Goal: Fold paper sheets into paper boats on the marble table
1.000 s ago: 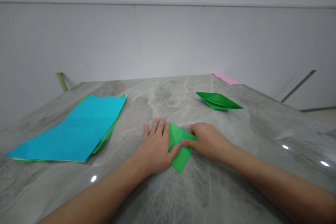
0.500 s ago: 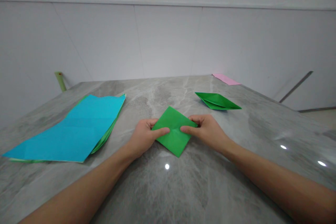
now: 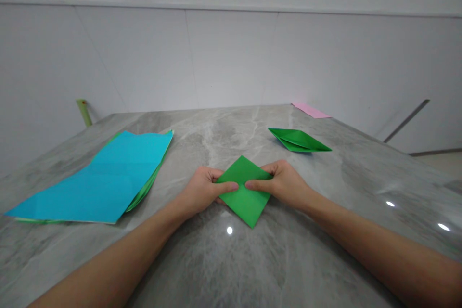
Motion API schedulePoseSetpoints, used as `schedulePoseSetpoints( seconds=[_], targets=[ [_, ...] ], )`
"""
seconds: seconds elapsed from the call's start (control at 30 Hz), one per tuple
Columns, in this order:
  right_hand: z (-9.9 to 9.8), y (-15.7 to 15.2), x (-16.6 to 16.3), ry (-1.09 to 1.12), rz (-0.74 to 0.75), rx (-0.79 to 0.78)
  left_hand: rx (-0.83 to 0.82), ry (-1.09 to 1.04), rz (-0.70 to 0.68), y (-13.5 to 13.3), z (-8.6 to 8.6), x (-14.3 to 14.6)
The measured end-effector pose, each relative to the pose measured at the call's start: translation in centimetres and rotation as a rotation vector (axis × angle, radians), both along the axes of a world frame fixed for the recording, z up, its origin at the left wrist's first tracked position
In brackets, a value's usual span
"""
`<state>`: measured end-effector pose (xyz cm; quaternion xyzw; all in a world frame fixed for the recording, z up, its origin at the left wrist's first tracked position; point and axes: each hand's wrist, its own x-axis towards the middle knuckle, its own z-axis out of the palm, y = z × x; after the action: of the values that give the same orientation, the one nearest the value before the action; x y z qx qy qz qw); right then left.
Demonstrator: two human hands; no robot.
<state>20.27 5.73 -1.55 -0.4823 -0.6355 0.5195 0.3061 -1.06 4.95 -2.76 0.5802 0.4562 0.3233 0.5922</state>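
Note:
A folded green paper square (image 3: 245,197) sits diamond-wise just above the grey marble table (image 3: 252,260), in front of me. My left hand (image 3: 204,190) pinches its left corner, thumb on top and fingers curled under. My right hand (image 3: 285,184) pinches the right corner the same way. The two thumbs nearly meet over the middle of the paper. Its lower point hangs close to the table top.
A stack of paper sheets, blue on top with green beneath (image 3: 104,178), lies at the left. A finished green folded paper boat (image 3: 298,139) rests at the back right, with a pink sheet (image 3: 311,110) behind it by the white wall.
One second ago both hands pressed the green paper flat on the table. They have since lifted it, opened it into a diamond, and drawn their thumbs closer together.

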Motion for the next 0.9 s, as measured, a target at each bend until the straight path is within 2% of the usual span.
schedulePoseSetpoints(
  seconds=[0.1, 0.23, 0.3, 0.37, 0.5, 0.7, 0.9],
  targets=[
    [0.1, 0.3, 0.2, 0.063, -0.067, -0.001, -0.040, -0.060, 0.011, 0.0, 0.2, 0.0],
    [-0.1, 0.6, 0.1, 0.310, -0.134, -0.071, 0.042, -0.127, 0.232, -0.1, 0.0, 0.3],
    [-0.2, 0.5, -0.1, 0.382, -0.117, -0.144, 0.059, -0.134, 0.273, -0.2, -0.1, 0.5],
    [-0.4, 0.3, -0.5, 0.400, -0.120, -0.189, 0.026, -0.140, 0.204, -0.4, -0.2, 0.7],
    [-0.3, 0.0, -1.0, 0.389, -0.155, -0.161, -0.047, -0.131, 0.009, -0.7, -0.2, 1.0],
    [-0.3, -0.3, -1.2, 0.323, -0.116, -0.176, -0.042, -0.113, 0.020, -0.8, 0.3, 1.1],
    [-0.2, -0.1, -1.1, 0.348, -0.179, -0.127, -0.107, -0.089, -0.035, -0.8, 0.4, 1.1]
  ],
)
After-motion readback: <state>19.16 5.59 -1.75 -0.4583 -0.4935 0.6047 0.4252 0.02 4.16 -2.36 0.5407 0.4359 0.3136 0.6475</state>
